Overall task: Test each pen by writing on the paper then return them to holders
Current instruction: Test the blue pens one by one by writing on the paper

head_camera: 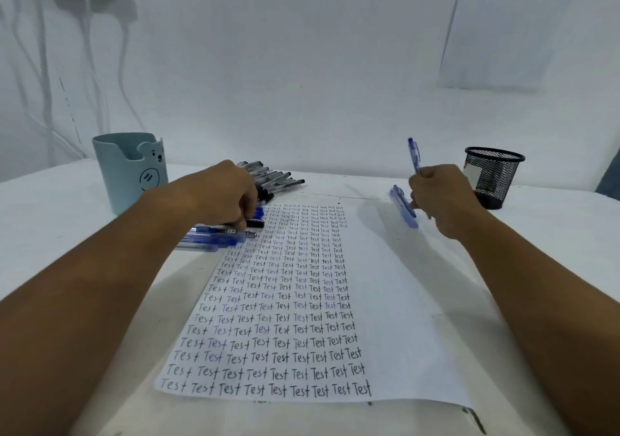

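Head view: the paper [302, 301] is seen covered approx. two-thirds across with rows of "Test", so much testing is judged done; the right strip is left blank. Both holders, the pale blue bear cup [129, 170] at left and the black mesh cup [493, 175] at right, show no pens inside as far as can be seen, so the return step is judged mostly outstanding.

A heap of pens [268, 177], black- and blue-capped, is spread on the table [50, 234] at the paper's top-left corner, just beside the bear cup. The left hand [228, 197] is laid over this heap, fingers curled down onto a pen near the paper's edge; whether it's pinched or only touched can't be told, fingertips being hidden.

The right hand [439, 197] is closed in a fist round a blue pen [415, 155], held upright w/ its top end projecting above the knuckles. A second blue pen [404, 206] is seen just beside the fingers, blurred; contact can't be confirmed. Both are near the mesh cup, not in it.
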